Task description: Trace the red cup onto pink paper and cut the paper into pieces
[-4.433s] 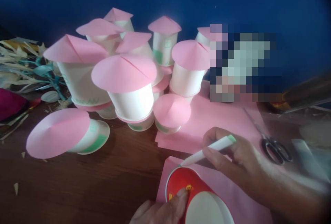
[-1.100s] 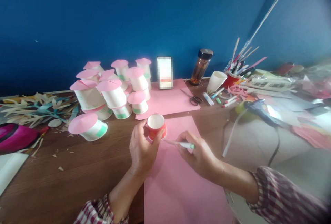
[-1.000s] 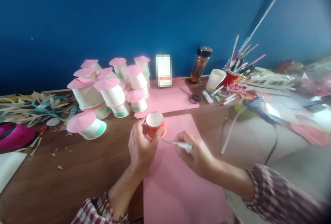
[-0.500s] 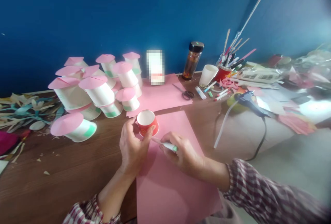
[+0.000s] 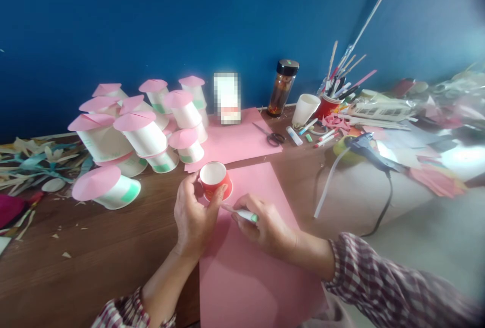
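A small red paper cup (image 5: 214,179) stands upside down on a pink paper sheet (image 5: 250,272) that lies on the brown table. My left hand (image 5: 194,215) is wrapped round the cup's left side and holds it down. My right hand (image 5: 265,224) grips a white pen with a green end (image 5: 242,213). The pen's tip touches the paper at the cup's lower right rim.
Several white cups with pink paper cones (image 5: 142,123) cluster at the back left. Another pink sheet (image 5: 237,141), scissors (image 5: 273,137), a dark jar (image 5: 282,88), a white cup (image 5: 305,109) and a pot of brushes (image 5: 329,103) stand behind. A glue gun (image 5: 366,148) lies at the right.
The view pulled back from a close look at the cup to the whole table. Over the last second both hands kept their grip, and the pen tip stayed at the cup's rim.
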Tool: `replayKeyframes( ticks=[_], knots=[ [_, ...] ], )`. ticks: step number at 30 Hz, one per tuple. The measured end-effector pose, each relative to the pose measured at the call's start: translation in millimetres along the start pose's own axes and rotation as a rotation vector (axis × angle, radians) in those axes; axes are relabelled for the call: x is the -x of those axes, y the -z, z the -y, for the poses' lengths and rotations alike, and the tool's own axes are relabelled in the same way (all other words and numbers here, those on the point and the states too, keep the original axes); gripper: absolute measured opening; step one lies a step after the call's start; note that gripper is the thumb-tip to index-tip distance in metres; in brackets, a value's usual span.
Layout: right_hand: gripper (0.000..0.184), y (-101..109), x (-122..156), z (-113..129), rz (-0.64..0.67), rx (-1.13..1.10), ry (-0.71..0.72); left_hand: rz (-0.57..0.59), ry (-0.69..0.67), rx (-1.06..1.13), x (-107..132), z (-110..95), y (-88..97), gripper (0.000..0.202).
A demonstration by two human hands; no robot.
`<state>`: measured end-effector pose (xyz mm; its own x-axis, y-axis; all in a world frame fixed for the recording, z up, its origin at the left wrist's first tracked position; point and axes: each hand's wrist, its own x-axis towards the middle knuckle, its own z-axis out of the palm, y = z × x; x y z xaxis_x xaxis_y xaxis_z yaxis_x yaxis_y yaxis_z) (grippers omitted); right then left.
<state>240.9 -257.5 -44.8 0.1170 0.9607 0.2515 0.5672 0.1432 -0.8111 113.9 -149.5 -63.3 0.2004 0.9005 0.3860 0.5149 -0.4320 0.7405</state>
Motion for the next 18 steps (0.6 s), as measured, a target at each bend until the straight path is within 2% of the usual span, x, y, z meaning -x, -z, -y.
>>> replayKeyframes(
  ticks=[18],
  knots=[
    [0.004, 7.9, 3.1, -12.5, -0.051, 0.078, -0.028, -0.016, -0.013, -0.003, -0.4, -1.4, -0.4, 0.054]
  ],
)
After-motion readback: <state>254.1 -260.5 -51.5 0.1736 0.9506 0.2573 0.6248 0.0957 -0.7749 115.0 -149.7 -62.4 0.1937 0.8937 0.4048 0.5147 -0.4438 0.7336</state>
